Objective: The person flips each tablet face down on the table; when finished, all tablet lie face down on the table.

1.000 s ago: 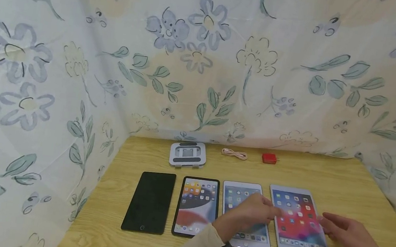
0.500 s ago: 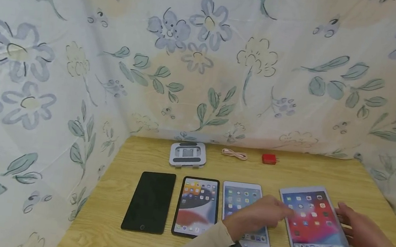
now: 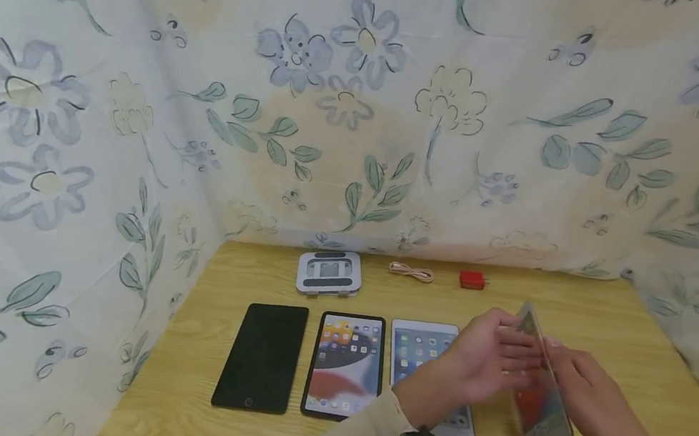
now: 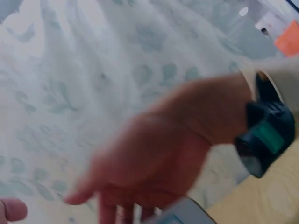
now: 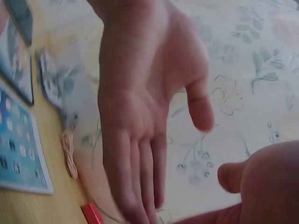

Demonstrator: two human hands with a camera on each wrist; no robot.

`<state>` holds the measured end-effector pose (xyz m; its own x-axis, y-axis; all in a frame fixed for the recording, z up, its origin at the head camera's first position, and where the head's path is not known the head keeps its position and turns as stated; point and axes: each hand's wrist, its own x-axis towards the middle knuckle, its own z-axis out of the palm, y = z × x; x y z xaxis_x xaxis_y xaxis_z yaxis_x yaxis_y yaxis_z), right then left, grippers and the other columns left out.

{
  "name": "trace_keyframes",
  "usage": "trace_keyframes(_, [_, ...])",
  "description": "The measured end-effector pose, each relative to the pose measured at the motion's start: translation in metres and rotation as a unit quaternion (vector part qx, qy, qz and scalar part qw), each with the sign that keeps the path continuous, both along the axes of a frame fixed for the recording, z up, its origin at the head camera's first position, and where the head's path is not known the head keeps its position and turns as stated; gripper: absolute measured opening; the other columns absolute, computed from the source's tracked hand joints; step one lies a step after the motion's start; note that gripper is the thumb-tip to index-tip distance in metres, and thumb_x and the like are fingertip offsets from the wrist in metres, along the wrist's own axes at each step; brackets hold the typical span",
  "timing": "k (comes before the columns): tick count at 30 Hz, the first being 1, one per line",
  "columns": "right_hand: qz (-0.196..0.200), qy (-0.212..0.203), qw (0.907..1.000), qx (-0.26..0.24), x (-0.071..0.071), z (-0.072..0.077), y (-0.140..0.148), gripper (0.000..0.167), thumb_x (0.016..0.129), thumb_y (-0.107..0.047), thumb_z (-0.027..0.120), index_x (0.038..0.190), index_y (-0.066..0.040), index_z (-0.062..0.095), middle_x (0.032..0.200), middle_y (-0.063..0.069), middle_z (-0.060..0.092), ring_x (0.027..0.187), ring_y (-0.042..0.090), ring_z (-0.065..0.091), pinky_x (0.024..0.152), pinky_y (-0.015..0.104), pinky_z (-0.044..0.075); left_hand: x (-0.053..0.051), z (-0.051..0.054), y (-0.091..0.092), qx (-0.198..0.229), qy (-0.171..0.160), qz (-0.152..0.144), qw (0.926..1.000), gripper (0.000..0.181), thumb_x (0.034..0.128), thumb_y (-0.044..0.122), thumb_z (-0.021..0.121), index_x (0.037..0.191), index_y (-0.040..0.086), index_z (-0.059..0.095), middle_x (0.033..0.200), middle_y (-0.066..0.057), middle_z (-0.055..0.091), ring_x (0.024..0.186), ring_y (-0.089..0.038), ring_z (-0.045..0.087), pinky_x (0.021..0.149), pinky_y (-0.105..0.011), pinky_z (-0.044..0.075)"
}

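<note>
A white-framed tablet (image 3: 537, 412) with a red and blue screen stands steeply tilted, blurred, at the right of the head view. My right hand (image 3: 597, 397) grips it at its right edge; most of those fingers are hidden. Across its screen side lie the straight fingers of my left hand (image 3: 489, 356), palm turned toward me. In the left wrist view, a corner of the tablet (image 4: 189, 212) shows beside my left hand (image 4: 154, 154). The right wrist view has the left hand's straight fingers and part of my right hand (image 5: 271, 186).
Left of the hands lie a black tablet (image 3: 260, 355), a black-framed tablet (image 3: 346, 365) with a lit screen, and a white-framed tablet (image 3: 419, 348) partly under the left forearm. Behind are a folded stand (image 3: 330, 273), a coiled cable (image 3: 411, 272) and a red charger (image 3: 472, 280).
The rightmost tablet lay flat, then shifted right and tipped, and now stands steeply on edge. My left hand has turned palm-up side toward me, its fingers straightened along the tablet.
</note>
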<state>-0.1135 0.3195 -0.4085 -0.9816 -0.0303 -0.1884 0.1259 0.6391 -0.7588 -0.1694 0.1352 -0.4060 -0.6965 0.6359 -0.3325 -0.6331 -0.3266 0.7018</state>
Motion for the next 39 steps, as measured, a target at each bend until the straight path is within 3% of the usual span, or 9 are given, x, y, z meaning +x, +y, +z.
trace_keyframes(4, [0.024, 0.014, 0.9969, -0.074, -0.002, -0.01, 0.002, 0.076, 0.122, -0.044, 0.014, 0.16, 0.016, 0.04, 0.155, 0.037, 0.051, 0.114, 0.015, 0.069, 0.085, 0.032, 0.064, -0.001, 0.004, -0.021, -0.018, 0.014, 0.013, 0.9997, 0.065, 0.1052, 0.037, 0.054, 0.146, -0.014, 0.056, 0.148, -0.029, 0.061, 0.148, -0.048, 0.054, 0.129, -0.065, 0.039])
trace_keyframes(6, [0.03, -0.002, 0.9941, -0.105, -0.005, -0.017, 0.008, 0.075, 0.122, -0.044, 0.014, 0.159, 0.015, 0.041, 0.158, 0.037, 0.05, 0.113, 0.01, 0.071, 0.087, 0.027, 0.064, -0.001, 0.002, -0.031, -0.029, 0.022, 0.016, 0.9992, 0.066, 0.1051, 0.036, 0.054, 0.148, -0.014, 0.054, 0.15, -0.029, 0.06, 0.147, -0.051, 0.053, 0.127, -0.067, 0.04])
trace_keyframes(9, [0.02, -0.056, 0.9919, -0.112, -0.01, -0.029, 0.022, 0.082, 0.121, -0.049, 0.013, 0.158, 0.02, 0.038, 0.161, 0.04, 0.046, 0.125, 0.027, 0.073, 0.094, 0.031, 0.066, 0.0, -0.006, -0.043, -0.048, 0.035, 0.019, 0.9981, 0.067, 0.1046, 0.035, 0.054, 0.151, -0.014, 0.051, 0.152, -0.03, 0.057, 0.145, -0.053, 0.053, 0.125, -0.068, 0.042])
trace_keyframes(12, [0.007, -0.114, 0.9899, -0.084, -0.013, -0.043, 0.034, 0.09, 0.119, -0.055, 0.012, 0.157, 0.023, 0.034, 0.162, 0.042, 0.043, 0.136, 0.049, 0.064, 0.101, 0.042, 0.065, 0.0, -0.015, -0.05, -0.07, 0.033, 0.021, 0.9968, 0.07, 0.1028, 0.035, 0.054, 0.15, -0.016, 0.049, 0.149, -0.03, 0.057, 0.142, -0.053, 0.055, 0.122, -0.068, 0.045])
trace_keyframes(14, [0.006, -0.135, 0.9882, -0.072, -0.013, -0.052, 0.041, 0.092, 0.118, -0.057, 0.011, 0.157, 0.024, 0.034, 0.161, 0.042, 0.043, 0.139, 0.053, 0.06, 0.105, 0.048, 0.063, -0.001, -0.022, -0.053, -0.081, 0.027, 0.016, 0.9962, 0.07, 0.1017, 0.036, 0.054, 0.148, -0.016, 0.05, 0.145, -0.029, 0.059, 0.138, -0.05, 0.057, 0.122, -0.068, 0.046])
trace_keyframes(20, [-0.008, -0.142, 0.9868, -0.078, -0.019, -0.065, 0.048, 0.097, 0.117, -0.061, 0.013, 0.156, 0.025, 0.033, 0.162, 0.042, 0.042, 0.147, 0.054, 0.053, 0.106, 0.041, 0.063, -0.007, -0.043, -0.047, -0.096, 0.003, 0.017, 0.9952, 0.058, 0.0995, 0.035, 0.058, 0.136, -0.009, 0.056, 0.13, -0.024, 0.061, 0.122, -0.039, 0.061, 0.118, -0.067, 0.05])
trace_keyframes(27, [-0.029, -0.16, 0.9843, -0.069, -0.021, -0.066, 0.054, 0.104, 0.114, -0.067, 0.013, 0.156, 0.026, 0.03, 0.165, 0.043, 0.035, 0.151, 0.056, 0.045, 0.11, 0.046, 0.06, -0.014, -0.063, -0.034, -0.101, -0.032, 0.038, 0.9936, 0.058, 0.1, 0.038, 0.063, 0.135, -0.008, 0.058, 0.127, -0.023, 0.059, 0.121, -0.044, 0.062, 0.118, -0.071, 0.048])
trace_keyframes(34, [-0.035, -0.165, 0.9835, -0.065, -0.018, -0.067, 0.059, 0.105, 0.114, -0.067, 0.01, 0.157, 0.027, 0.026, 0.167, 0.045, 0.026, 0.154, 0.062, 0.035, 0.12, 0.064, 0.048, -0.011, -0.068, -0.02, -0.114, -0.044, 0.059, 0.9908, 0.058, 0.0991, 0.033, 0.064, 0.132, -0.014, 0.055, 0.125, -0.027, 0.057, 0.127, -0.056, 0.059, 0.12, -0.075, 0.044])
trace_keyframes(39, [-0.046, -0.17, 0.982, -0.067, -0.018, -0.068, 0.059, 0.107, 0.113, -0.069, 0.01, 0.159, 0.026, 0.023, 0.169, 0.045, 0.023, 0.154, 0.063, 0.032, 0.122, 0.069, 0.042, -0.01, -0.068, -0.014, -0.126, -0.047, 0.087, 0.9871, 0.056, 0.0978, 0.029, 0.065, 0.128, -0.017, 0.054, 0.123, -0.03, 0.056, 0.129, -0.063, 0.055, 0.121, -0.077, 0.04])
